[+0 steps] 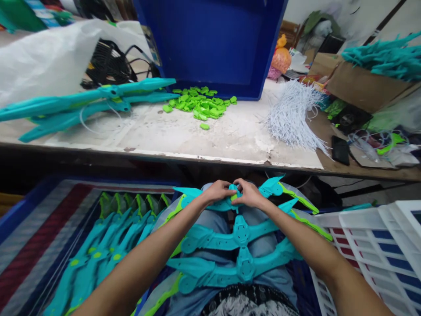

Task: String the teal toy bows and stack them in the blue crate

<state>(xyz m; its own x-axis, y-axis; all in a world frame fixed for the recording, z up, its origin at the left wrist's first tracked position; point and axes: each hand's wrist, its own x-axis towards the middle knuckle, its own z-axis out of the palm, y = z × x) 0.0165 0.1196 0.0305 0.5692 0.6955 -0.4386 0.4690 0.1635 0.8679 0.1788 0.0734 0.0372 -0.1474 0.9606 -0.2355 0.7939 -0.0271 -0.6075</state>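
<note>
Several teal winged plastic frames [241, 230] with lime-green edges lie across my lap, one behind another. At the middle of the farthest one, my left hand [218, 192] has its fingers closed around the teal centre part. From the other side my right hand [249, 193] pinches the same spot, its thumb against a small lime-green plastic piece [233, 196] on that centre. The fingertips partly hide the join. More teal frames [108, 245] with green centres lie in a row to my left.
Loose green pieces [204, 105] lie on the worktable [158, 136] before a tilted blue crate [210, 44]. White ties [296, 114] are bunched at right, near a phone [340, 150]. Assembled teal parts [88, 98] rest at left; a white basket [365, 237] stands right of me.
</note>
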